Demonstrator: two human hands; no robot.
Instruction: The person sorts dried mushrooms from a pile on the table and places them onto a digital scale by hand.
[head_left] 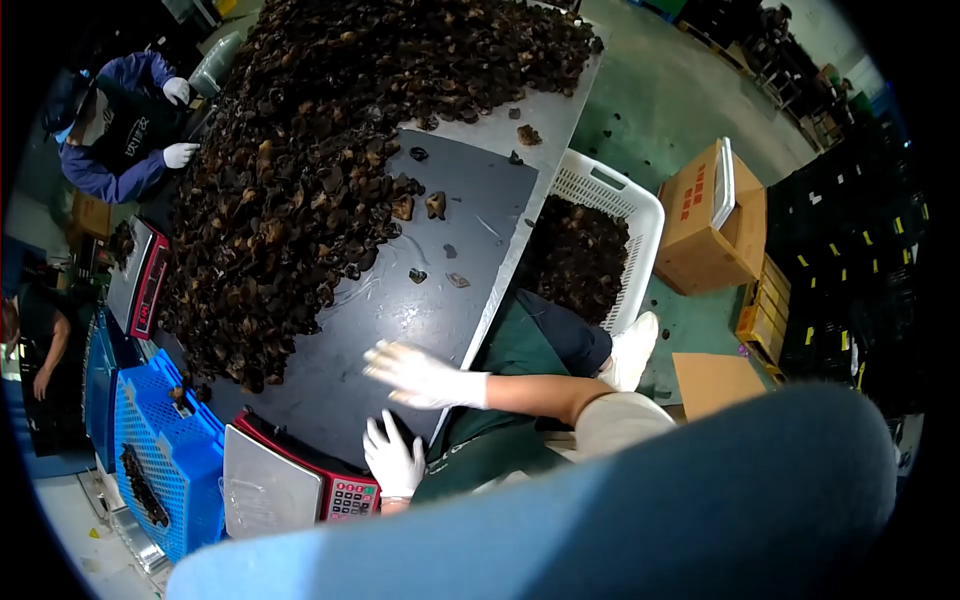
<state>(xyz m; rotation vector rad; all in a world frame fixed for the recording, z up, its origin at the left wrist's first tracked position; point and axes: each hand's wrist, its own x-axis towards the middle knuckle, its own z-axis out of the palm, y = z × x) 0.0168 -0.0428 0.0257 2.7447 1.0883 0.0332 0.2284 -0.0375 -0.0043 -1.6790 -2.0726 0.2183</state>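
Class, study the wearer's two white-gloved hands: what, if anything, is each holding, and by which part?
Nothing visibly held: the right hand is open over the grey tabletop, the left hand open beside the digital scale.

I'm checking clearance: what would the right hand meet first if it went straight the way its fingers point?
Past a stretch of bare tabletop, the right hand would probably meet the pile of dark pieces, though the hand's height is unclear.

Dark heap [290, 170] on grey table [490, 190]
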